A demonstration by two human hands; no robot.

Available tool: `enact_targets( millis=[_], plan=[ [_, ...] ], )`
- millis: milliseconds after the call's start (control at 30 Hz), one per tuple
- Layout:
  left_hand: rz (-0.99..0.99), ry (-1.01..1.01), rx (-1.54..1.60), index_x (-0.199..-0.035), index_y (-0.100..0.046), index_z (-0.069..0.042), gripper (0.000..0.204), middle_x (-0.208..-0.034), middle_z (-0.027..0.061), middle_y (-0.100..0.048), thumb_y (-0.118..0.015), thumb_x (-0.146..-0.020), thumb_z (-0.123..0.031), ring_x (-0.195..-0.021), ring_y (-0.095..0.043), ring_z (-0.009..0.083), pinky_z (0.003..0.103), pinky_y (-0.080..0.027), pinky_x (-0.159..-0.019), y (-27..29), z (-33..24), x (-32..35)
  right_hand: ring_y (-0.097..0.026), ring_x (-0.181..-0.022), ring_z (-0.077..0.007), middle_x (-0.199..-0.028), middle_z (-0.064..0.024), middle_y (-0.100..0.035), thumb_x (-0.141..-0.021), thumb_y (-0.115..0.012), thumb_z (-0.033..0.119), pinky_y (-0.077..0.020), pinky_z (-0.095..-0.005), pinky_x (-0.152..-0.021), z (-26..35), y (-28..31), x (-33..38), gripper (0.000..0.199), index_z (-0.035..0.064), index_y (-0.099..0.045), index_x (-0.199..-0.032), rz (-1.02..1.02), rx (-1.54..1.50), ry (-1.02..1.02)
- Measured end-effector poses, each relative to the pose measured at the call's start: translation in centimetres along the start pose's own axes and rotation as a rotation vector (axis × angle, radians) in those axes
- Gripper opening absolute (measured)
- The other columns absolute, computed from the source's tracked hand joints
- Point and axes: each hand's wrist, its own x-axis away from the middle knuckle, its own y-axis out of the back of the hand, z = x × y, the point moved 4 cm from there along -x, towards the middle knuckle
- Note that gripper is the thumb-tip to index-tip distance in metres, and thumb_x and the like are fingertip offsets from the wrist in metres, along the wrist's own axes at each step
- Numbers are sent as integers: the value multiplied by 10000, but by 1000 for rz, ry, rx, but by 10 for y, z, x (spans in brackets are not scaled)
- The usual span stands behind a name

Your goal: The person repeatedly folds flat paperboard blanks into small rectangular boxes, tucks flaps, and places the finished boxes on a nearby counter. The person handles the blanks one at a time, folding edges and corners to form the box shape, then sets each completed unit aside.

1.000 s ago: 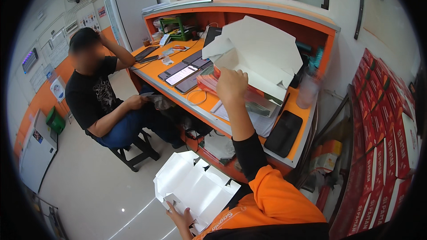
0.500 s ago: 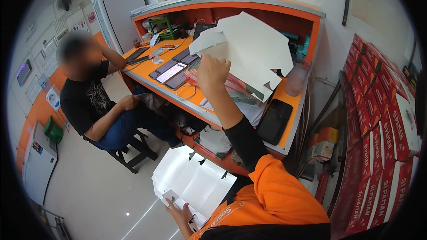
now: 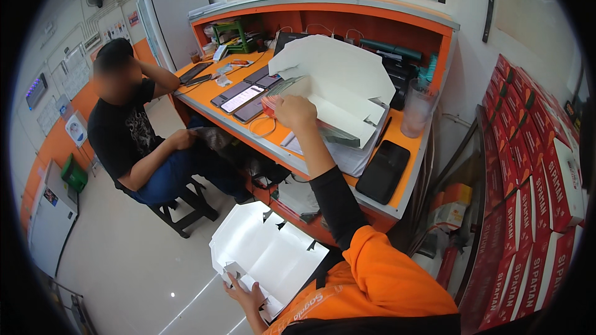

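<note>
In my lap lies a white, partly folded cardboard box blank [image 3: 273,251] with notched edges. My left hand [image 3: 246,298] grips its lower left corner, fingers around a small raised flap. On the desk, my right hand [image 3: 297,113] is closed, fingers curled, at the near left edge of another white cardboard box blank [image 3: 335,65]. That blank lies bent open, its far panel tilted up, on a stack of flat blanks with red and green printed sides. My fingertips there are partly hidden behind the knuckles.
Several phones [image 3: 242,99] lie on the orange desk [image 3: 288,142], left of the stack. A black device [image 3: 383,172] and a clear plastic cup [image 3: 419,111] are to its right. A seated person [image 3: 133,130] is at the left. Red boxes [image 3: 528,211] are piled at the right.
My right hand has moved down toward the desk. The blank at it has sunk lower and lies more level on the stack. My left hand stays on the blank in my lap.
</note>
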Motion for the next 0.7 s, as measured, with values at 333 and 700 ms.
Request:
enact_targets(
  millis=[333,700],
  plan=[
    [-11,188,-301,-1450,-189,-226,1131,-1446,218,-164,-826,-516,-178,-1343,-130,418,597,-92,-1048,14,-11,6,-548,-776,-305,-829,-140,-563,-852,-518,79,-428,-369,-694,55,1,91,81,16,-549,-891,-599,-792,596],
    [245,-207,90,-1394,-268,-42,741,-1439,240,-240,-537,-705,-9,-1342,-192,424,533,-109,-1084,-20,-55,10,-618,-853,-384,-944,-209,-642,-903,-373,486,-478,-471,-755,28,-273,342,488,85,-502,-1150,1150,-428,423]
  ],
)
